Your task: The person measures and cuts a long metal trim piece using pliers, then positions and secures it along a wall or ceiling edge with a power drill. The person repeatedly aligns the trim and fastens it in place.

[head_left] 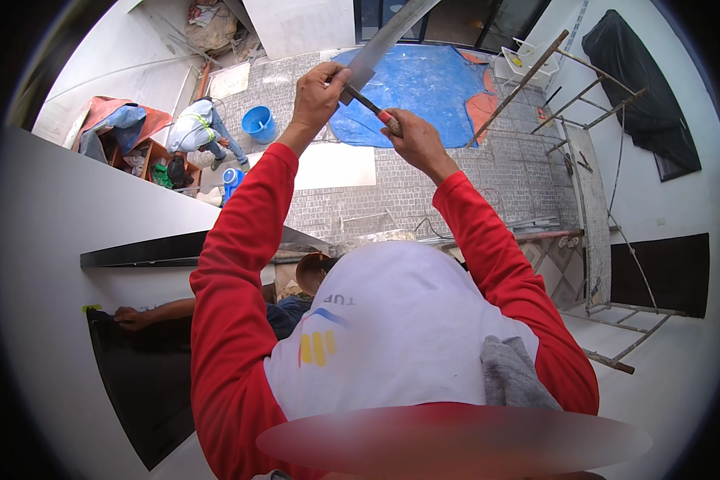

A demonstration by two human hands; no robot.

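Both my arms, in red sleeves, reach up and forward. My left hand point(318, 98) is closed at the lower end of a long grey flat strip point(392, 34), which looks like metal and slants up out of view. A small dark plate point(357, 85) shows beside its fingertips. In my right hand point(418, 142), the fingers wrap a slim tool with a dark shaft point(366, 102) and a red-banded, stained handle. The tool's far end meets the dark plate; its exact kind cannot be made out.
A blue tarp point(412, 88) covers paving ahead. Scaffolding point(588, 216) stands right. A person point(196, 132) bends near a blue bucket point(258, 124) at left. At lower left, another person's hand point(132, 318) touches a black panel point(140, 384). A white board point(336, 166) lies on the paving.
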